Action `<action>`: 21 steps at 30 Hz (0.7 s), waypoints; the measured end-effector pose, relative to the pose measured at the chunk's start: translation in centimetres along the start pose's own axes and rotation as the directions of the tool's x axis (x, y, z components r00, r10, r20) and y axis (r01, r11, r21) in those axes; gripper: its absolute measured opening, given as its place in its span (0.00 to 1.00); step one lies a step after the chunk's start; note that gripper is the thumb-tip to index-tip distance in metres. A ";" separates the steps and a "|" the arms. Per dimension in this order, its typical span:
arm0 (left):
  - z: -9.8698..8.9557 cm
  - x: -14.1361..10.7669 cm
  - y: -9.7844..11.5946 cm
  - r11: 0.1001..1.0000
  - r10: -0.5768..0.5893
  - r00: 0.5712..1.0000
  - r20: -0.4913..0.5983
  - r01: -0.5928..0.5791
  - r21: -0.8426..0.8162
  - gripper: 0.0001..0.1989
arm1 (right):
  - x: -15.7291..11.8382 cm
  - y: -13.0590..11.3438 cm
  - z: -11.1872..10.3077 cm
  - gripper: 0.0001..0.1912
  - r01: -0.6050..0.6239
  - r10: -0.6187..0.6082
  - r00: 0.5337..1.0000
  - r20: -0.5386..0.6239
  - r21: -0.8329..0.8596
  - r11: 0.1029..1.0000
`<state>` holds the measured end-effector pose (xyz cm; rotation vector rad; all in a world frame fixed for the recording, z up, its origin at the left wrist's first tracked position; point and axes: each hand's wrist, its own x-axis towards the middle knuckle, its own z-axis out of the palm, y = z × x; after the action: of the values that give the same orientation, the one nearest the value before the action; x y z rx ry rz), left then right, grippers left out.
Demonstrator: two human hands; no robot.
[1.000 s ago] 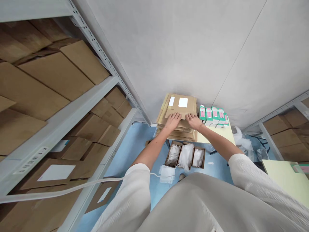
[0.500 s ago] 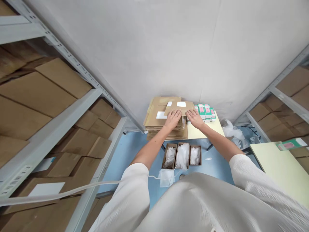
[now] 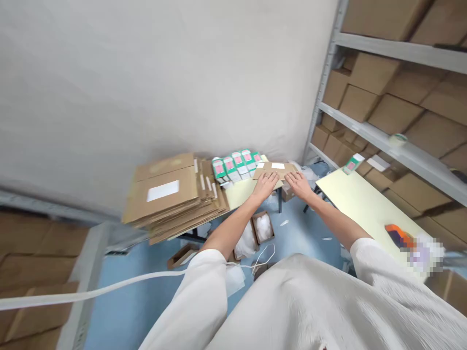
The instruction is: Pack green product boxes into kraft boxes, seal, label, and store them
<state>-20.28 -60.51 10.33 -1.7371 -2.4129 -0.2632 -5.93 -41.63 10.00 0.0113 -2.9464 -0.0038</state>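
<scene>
Yellow table beside pale wall — blue floor below (held carton near).

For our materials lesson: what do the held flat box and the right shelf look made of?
Flat box: matt brown cardboard, it seems, from its colour and thin form. Shelf: smooth grey, likely painted metal, judging by its slim straight beams.

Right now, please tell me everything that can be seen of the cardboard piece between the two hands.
The cardboard piece is brown and flat, perhaps a folded carton, with two white labels near its far edge. The left hand and right hand grip its near edge. It is beside the green-and-pink boxes; whether it touches the table is unclear.
</scene>
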 end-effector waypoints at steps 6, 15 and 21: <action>4.7 7.8 13.4 0.953 0.291 0.956 0.041 -0.286 -0.102 0.30 | -14.9 7.6 -0.7 0.30 -0.278 0.280 0.959 0.044 -0.054 0.959; 9.3 15.4 27.6 0.783 0.610 0.788 0.079 -0.585 -0.210 0.30 | -29.9 12.5 -1.9 0.29 -0.580 0.588 0.806 0.077 -0.100 0.808; 11.7 18.8 32.6 0.706 0.696 0.711 0.103 -0.651 -0.278 0.33 | -34.2 14.3 -1.4 0.29 -0.680 0.691 0.719 0.075 -0.133 0.721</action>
<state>4.47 -30.32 4.88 -2.7295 -1.6949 -0.2682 27.80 -27.05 4.78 -1.1388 -2.8603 -0.0395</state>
